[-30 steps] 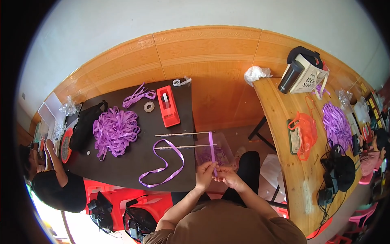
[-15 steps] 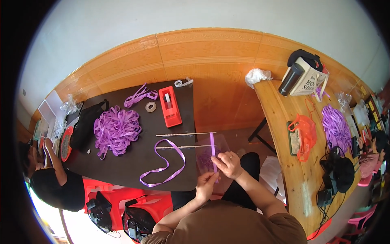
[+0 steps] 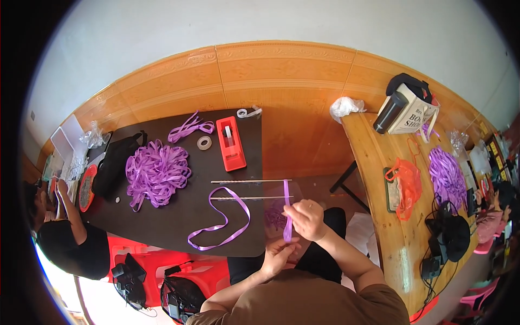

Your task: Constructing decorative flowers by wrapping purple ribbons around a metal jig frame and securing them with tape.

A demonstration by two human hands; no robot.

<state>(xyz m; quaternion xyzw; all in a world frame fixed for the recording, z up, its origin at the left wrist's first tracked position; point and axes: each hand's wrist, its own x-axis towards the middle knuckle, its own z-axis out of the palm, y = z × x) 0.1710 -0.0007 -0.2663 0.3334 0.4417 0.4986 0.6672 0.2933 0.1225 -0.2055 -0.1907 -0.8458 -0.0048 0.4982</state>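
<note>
Two thin metal rods (image 3: 238,181) stick out past the right edge of the dark table. A purple ribbon (image 3: 286,189) hangs over their tips and runs down toward me. My right hand (image 3: 307,219) pinches this ribbon partway along, thumb against fingers. Below it the ribbon widens into a small fold, and my left hand (image 3: 279,257) has its fingertips closed at the lower end. Exactly how the left fingers grip it is partly hidden. Left of the rods' outer ends, a loose loop of purple ribbon (image 3: 221,227) lies on the table.
A large purple ribbon heap (image 3: 157,174), a red tape dispenser (image 3: 231,145) and a tape roll (image 3: 204,143) sit on the dark table (image 3: 162,230). A wooden table (image 3: 374,162) at right bears a red plastic bag (image 3: 407,187) and more ribbon. Another person (image 3: 70,244) works at far left.
My left hand has drawn slightly down from my right hand, and a wider fold of ribbon now shows between them. The whole view has shifted a little.
</note>
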